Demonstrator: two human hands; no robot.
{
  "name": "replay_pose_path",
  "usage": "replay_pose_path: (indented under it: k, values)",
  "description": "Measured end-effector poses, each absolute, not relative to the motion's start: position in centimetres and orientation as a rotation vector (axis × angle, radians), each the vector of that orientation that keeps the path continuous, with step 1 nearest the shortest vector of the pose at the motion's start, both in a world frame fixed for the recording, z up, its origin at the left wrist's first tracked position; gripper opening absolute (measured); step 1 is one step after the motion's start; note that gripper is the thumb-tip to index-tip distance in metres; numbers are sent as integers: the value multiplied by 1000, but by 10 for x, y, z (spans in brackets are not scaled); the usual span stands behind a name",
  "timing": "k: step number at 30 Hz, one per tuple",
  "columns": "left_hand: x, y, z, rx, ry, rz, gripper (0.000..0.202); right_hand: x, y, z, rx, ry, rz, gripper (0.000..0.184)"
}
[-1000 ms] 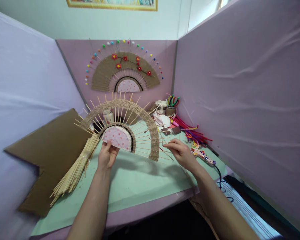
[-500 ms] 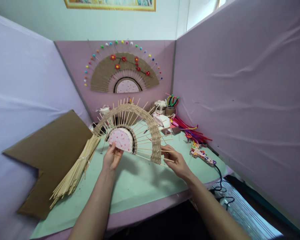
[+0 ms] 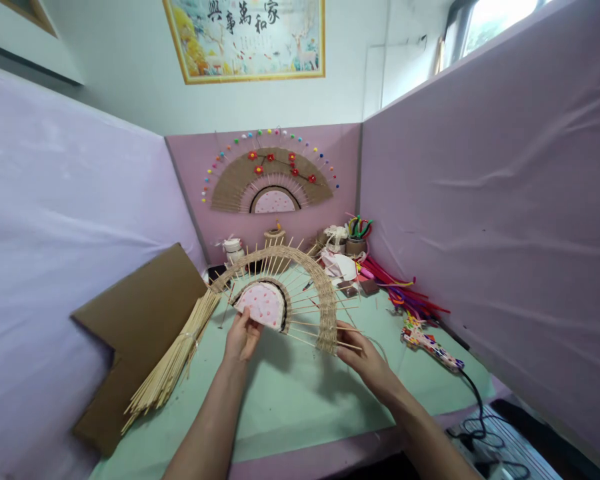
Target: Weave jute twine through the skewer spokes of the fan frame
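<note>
Two bare hands are holding up a half-round fan of wooden skewers and woven jute twine [image 3: 325,300] above the pale green table mat [image 3: 290,407]. The left hand [image 3: 243,337] is pinching the lower edge of the fan's pink dotted centre [image 3: 265,305], fingers closed on it. The right hand [image 3: 366,360] is gripping skewer tips just past the twine band. A tied bundle of pale bamboo skewers [image 3: 173,367] is lying to the left, partly over a brown cardboard sheet [image 3: 140,313].
</note>
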State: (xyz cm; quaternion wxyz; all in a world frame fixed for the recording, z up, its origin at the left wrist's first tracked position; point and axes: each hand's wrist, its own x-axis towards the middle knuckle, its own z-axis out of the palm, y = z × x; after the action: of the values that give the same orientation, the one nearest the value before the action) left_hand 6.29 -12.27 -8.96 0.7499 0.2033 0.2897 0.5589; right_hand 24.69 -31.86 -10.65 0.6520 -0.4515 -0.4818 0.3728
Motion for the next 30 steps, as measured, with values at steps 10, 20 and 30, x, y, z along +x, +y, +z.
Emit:
replay_pose_path:
  k: [10, 20, 30]
  values:
    - [101, -197, -54, 675, 111, 990, 37, 244, -302, -99, -842, -558, 809, 47]
    - [138, -228, -76, 766, 142, 731, 72, 259, -314, -109, -979, -878, 756, 43]
    - [129, -221, -78, 789, 154, 706, 82, 239, -328, -111, -1102, -945, 523, 36]
